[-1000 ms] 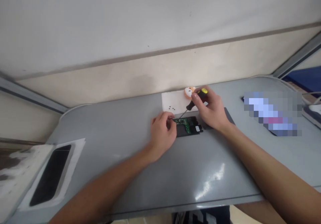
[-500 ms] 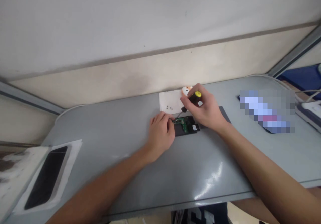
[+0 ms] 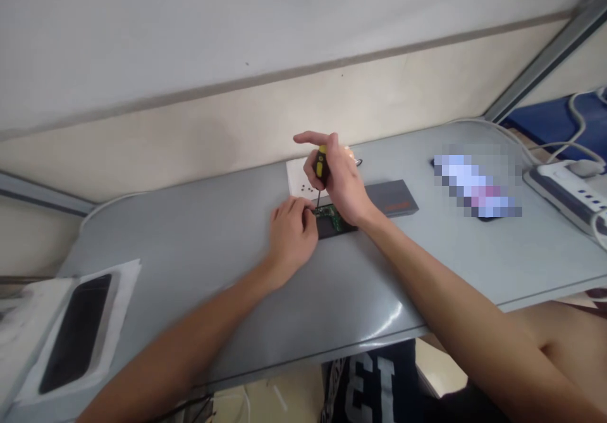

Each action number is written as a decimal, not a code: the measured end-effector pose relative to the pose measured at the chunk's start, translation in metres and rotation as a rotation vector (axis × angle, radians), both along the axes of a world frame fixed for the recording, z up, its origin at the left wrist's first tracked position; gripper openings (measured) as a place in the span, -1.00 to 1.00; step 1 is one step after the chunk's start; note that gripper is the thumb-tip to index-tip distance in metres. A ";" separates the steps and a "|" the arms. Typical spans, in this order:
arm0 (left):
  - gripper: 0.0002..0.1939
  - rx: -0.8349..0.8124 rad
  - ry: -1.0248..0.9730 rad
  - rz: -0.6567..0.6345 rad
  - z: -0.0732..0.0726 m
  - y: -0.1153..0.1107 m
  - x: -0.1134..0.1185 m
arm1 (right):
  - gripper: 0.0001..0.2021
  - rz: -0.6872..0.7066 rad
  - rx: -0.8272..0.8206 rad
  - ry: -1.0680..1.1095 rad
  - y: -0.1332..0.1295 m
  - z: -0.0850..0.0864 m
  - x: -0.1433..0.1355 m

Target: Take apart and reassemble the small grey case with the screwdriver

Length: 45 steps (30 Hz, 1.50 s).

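My right hand (image 3: pixel 345 181) is closed around the black-and-yellow handle of a screwdriver (image 3: pixel 322 164), index finger stretched out to the left. The screwdriver stands nearly upright, its shaft pointing down at the upper left part of a black electronic device with a bare green circuit board (image 3: pixel 336 220). Whether the tip sits in a screw is too small to tell. With fingers curled over the device's left end, my left hand (image 3: pixel 294 230) grips it against the table. Just behind, several tiny dark screws (image 3: pixel 304 189) lie on a white sheet of paper (image 3: pixel 296 171).
Right of the device lies a flat dark grey box (image 3: pixel 391 198) with orange lettering. Farther right are a phone with a blurred screen (image 3: pixel 477 186) and a white power strip (image 3: pixel 566 186) with cables. A black phone-like slab (image 3: pixel 76 334) rests on white paper at left.
My right hand has turned and tipped the screwdriver from a slant to nearly upright, its index finger now extended. The grey box shows more. The camera view has shifted; my left hand keeps its hold.
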<state>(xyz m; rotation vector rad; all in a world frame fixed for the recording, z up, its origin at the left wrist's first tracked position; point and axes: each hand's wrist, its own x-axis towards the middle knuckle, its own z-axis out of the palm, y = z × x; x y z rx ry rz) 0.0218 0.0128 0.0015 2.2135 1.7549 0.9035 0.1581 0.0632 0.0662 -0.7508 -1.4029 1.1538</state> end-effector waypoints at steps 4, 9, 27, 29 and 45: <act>-0.80 -0.008 0.013 0.010 0.001 0.000 0.000 | -0.56 0.094 -0.006 0.039 -0.003 0.003 0.003; -0.79 -0.054 0.047 0.019 0.006 -0.001 0.001 | -0.54 0.058 -0.064 0.147 0.003 -0.001 0.003; -0.77 -0.095 0.043 0.052 0.009 -0.002 0.003 | -0.47 0.165 -0.078 0.198 0.008 -0.002 0.012; -0.79 -0.082 0.047 0.052 0.009 -0.003 0.003 | -0.56 0.185 -0.084 0.210 0.008 -0.003 0.012; -0.78 -0.075 0.061 0.047 0.008 -0.004 0.004 | -0.49 0.135 -0.147 0.237 0.010 -0.006 0.011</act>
